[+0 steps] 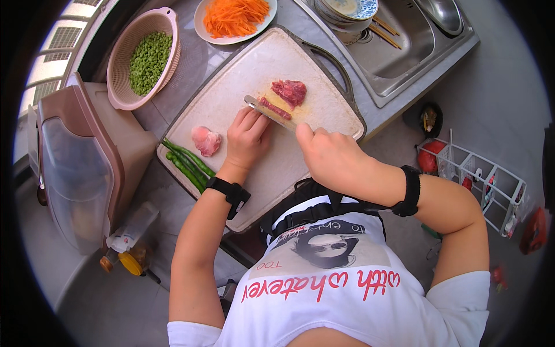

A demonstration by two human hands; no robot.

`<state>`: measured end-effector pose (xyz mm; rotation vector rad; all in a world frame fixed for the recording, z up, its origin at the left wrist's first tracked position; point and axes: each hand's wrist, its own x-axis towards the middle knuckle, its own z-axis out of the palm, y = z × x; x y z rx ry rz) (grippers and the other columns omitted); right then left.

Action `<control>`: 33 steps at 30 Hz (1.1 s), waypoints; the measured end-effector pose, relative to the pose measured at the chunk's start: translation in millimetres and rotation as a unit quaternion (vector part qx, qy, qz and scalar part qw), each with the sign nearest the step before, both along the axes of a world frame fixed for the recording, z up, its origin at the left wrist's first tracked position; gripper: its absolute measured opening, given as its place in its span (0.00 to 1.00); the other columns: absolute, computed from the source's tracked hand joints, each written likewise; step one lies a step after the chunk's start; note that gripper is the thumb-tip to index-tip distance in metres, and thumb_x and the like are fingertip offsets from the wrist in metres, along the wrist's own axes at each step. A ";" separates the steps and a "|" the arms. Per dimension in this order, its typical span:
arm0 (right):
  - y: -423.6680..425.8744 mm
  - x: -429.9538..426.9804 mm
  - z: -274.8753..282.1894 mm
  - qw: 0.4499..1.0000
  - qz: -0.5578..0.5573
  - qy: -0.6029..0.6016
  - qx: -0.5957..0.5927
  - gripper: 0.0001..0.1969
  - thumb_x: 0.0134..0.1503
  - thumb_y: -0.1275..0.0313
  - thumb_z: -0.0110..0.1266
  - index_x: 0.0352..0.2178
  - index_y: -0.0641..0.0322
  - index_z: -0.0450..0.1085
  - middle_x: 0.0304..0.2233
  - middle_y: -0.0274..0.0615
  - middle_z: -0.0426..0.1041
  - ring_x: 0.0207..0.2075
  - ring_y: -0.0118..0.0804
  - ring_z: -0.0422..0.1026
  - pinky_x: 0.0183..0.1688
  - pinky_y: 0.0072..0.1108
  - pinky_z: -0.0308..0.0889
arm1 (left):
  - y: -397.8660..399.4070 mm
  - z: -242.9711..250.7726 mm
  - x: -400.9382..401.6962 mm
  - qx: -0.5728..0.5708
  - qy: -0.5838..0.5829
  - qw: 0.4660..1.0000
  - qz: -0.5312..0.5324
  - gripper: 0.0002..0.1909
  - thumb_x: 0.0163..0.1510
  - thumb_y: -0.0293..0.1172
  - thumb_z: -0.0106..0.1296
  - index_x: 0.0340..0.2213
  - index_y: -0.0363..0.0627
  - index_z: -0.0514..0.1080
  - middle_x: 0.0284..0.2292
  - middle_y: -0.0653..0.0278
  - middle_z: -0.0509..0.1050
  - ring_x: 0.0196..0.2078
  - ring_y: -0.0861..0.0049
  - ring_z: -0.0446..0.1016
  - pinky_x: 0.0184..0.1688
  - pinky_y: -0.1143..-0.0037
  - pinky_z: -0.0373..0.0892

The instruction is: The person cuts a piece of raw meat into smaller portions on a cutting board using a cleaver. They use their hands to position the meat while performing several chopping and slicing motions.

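My right hand (pixel 331 154) grips a knife (pixel 277 118), its handle hidden in the fist and its blade slanting up and left over the cutting board (pixel 277 191). Against the near side of the blade rest the curled fingers of my left hand (pixel 249 136); whatever lies beneath them is hidden. Just beyond the blade is a narrow strip of red meat (pixel 275 108). A larger chunk of red meat (pixel 289 92) sits behind that strip. To the left of my left hand are a pale pink piece of meat (pixel 206 141) and several long green peppers (pixel 186 162).
A pink colander (pixel 116 65) of chopped green vegetable and a plate (pixel 200 21) of shredded carrot stand behind the board. Stacked bowls (pixel 347 21) and chopsticks (pixel 386 35) are at the sink (pixel 403 69). A lidded storage box (pixel 82 169) stands left; a white rack (pixel 472 173) is right.
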<state>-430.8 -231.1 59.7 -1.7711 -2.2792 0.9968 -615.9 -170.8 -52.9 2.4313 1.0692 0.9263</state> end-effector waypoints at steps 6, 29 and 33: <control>11.0 -2.9 -7.3 0.999 -0.018 0.024 -0.019 0.08 0.51 0.77 0.45 0.32 0.67 0.56 0.18 0.57 0.69 0.22 0.60 0.72 0.23 0.41 0.68 | 0.4 0.2 2.1 0.013 -0.009 1.000 0.003 0.11 0.36 0.19 0.54 0.28 0.40 0.73 0.30 0.59 0.74 0.36 0.63 0.73 0.36 0.71 0.71; 21.4 13.1 -4.0 0.997 0.018 -0.006 -0.072 0.10 0.54 0.74 0.45 0.34 0.69 0.55 0.20 0.60 0.70 0.23 0.63 0.71 0.29 0.44 0.67 | 2.8 -2.6 2.1 0.026 -0.030 0.999 0.026 0.11 0.36 0.19 0.54 0.28 0.42 0.73 0.30 0.59 0.74 0.36 0.64 0.73 0.37 0.71 0.71; 22.2 -6.2 -21.6 1.000 0.009 -0.005 0.000 0.09 0.52 0.76 0.45 0.34 0.69 0.56 0.22 0.59 0.71 0.23 0.61 0.72 0.28 0.42 0.68 | -1.5 -2.4 3.5 0.015 -0.021 1.000 0.014 0.10 0.37 0.19 0.54 0.27 0.41 0.73 0.30 0.59 0.75 0.36 0.64 0.74 0.37 0.71 0.71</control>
